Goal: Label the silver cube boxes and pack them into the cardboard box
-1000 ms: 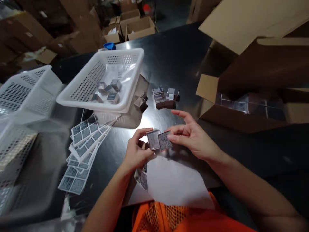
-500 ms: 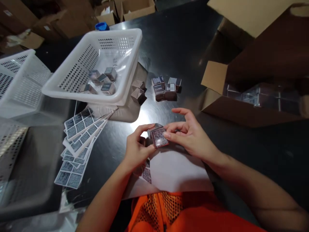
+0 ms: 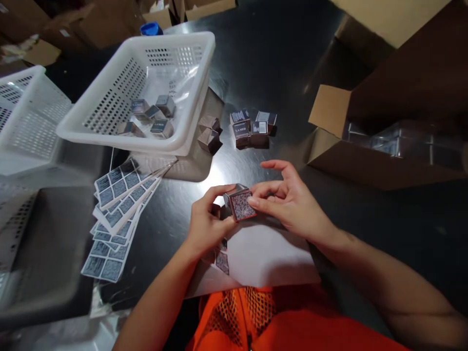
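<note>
Left hand (image 3: 206, 226) pinches the small box (image 3: 238, 202) above the table's (image 3: 256, 58) near edge; right hand (image 3: 288, 204) presses its label (image 3: 242, 208) with fingertips, other fingers spread; looks like uneven pressure could leave it crooked or wrinkled.

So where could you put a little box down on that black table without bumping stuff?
The widest bare patch of the black table lies past the loose little boxes, between the white basket and the cardboard carton. Another lies outside the right hand, in front of the carton. It is crowded left of the left hand, where sticker sheets fan out under the basket.
</note>
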Tool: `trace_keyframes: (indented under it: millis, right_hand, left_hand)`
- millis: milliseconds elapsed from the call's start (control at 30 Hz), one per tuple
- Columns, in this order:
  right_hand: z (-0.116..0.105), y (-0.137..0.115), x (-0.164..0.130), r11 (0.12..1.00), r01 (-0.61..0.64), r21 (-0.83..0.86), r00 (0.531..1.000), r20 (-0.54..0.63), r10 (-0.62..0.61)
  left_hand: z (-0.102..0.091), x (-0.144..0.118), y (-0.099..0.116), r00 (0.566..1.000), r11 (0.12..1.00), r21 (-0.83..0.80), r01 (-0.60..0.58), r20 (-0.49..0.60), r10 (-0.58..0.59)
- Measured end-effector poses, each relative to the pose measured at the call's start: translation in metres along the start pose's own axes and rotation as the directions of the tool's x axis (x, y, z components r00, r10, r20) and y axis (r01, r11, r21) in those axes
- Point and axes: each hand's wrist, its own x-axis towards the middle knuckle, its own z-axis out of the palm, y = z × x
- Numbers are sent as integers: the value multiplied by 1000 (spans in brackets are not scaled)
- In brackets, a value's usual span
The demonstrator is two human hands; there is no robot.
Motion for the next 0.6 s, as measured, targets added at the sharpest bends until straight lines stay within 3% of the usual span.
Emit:
trace_keyframes:
  millis: [600]
  right_hand:
    - [3,-1,0,1000,3,-23,999,-35,-4]
  left_hand:
    - [2,0,0,1000,1000,-2,11,-6,-11]
